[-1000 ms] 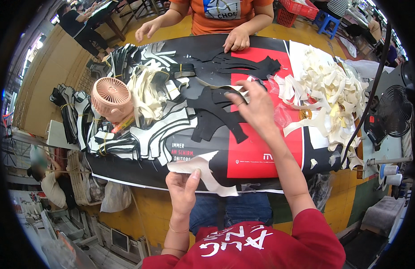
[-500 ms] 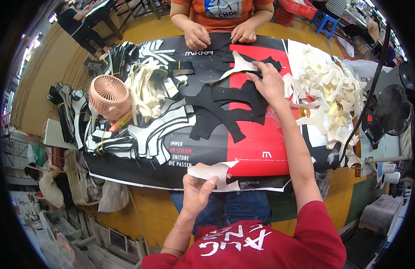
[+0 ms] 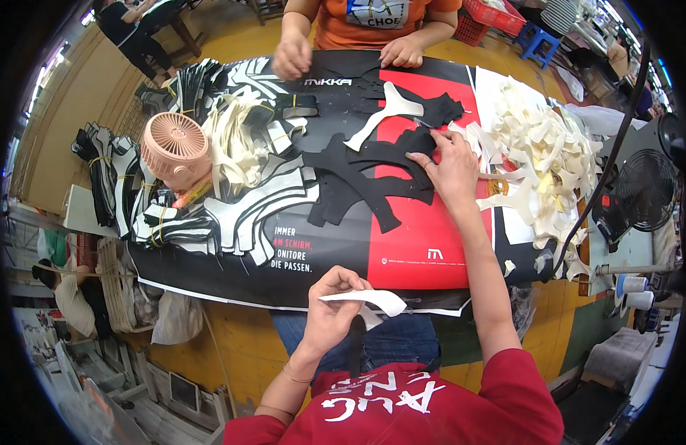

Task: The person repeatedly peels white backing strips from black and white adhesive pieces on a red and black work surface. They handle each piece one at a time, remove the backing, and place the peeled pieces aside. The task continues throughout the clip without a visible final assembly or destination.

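Note:
My left hand, at the table's near edge, pinches a white curved fabric piece between thumb and fingers. The piece is seen nearly edge-on. My right hand reaches over the table, thumb and index finger apart, touching the right end of several overlapping black fabric pieces. A small dark shape by its index fingertip is too unclear to name. Just beyond lies a loose white Y-shaped fabric piece, partly over more black pieces.
Bundled black-and-white pieces, white strips and a pink fan occupy the table's left. Cream cut pieces are heaped at right, near a hanging black cable. Across the table, a person in orange has one hand raised, another at the edge.
My right hand has moved slightly nearer, away from the loose white piece, which lies flatter. The piece in my left hand has turned edge-on. The other person's hand has moved left.

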`<move>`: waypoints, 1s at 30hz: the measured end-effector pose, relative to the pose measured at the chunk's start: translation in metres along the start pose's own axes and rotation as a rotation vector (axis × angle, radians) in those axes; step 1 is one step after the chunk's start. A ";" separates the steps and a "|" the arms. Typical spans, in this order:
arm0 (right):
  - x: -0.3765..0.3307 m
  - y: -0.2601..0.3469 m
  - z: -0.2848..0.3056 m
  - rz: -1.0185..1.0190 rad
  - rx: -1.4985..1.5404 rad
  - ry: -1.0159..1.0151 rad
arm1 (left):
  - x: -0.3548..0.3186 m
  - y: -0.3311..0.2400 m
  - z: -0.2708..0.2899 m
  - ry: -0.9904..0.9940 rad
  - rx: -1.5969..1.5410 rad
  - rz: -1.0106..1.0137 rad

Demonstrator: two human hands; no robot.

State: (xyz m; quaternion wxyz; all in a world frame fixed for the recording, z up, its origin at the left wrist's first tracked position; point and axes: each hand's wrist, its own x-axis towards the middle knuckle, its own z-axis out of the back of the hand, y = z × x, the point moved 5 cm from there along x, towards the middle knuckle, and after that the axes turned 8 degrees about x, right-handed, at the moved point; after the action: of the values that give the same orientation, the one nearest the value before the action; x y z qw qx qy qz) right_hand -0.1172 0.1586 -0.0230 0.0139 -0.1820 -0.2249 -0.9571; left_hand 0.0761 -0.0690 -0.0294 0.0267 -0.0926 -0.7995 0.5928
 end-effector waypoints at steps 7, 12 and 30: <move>-0.011 0.016 0.004 0.203 -0.031 -0.207 | -0.007 0.002 -0.002 0.017 -0.022 0.005; 0.021 0.022 0.034 0.140 0.526 -0.301 | -0.009 -0.006 0.005 -0.043 -0.011 -0.050; -0.081 0.026 0.108 -0.098 0.957 0.111 | -0.025 -0.080 -0.007 0.009 0.475 -0.163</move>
State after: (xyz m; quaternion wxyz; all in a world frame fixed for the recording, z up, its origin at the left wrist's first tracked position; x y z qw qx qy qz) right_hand -0.0018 0.1774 0.0494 0.0628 -0.0932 -0.6471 -0.7541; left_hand 0.0920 -0.0896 0.0505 0.0992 -0.0216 -0.6423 0.7597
